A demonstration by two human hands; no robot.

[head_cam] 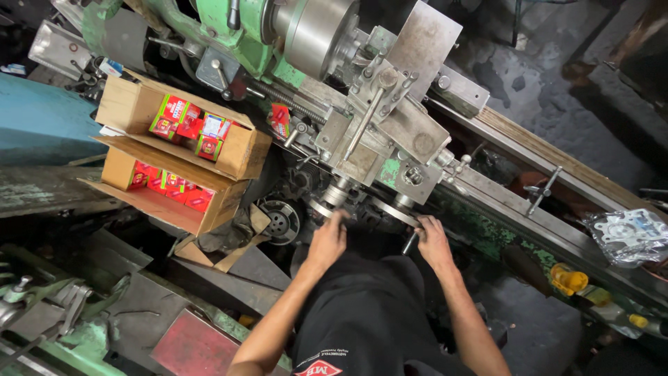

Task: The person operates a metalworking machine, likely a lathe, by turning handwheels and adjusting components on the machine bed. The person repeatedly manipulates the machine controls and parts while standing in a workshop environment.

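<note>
green-painted metal lathe body (229,31): chipped paint, grimy, matt
round steel chuck (316,31): bare metal, smooth, dull sheen
grey steel carriage plates (410,129): worn, scuffed, oil-stained
round metal handwheels (393,211): bright edges, greasy faces
brown cardboard boxes (233,150): matt paper, creased
small red cartons (184,122): glossy printed card
clear plastic bag (630,237): shiny, crinkled
black cloth garment (369,313): soft, matt

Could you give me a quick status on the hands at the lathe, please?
Left hand on left handwheel. Right hand on right handwheel. Cardboard boxes to the left, apart.
</note>
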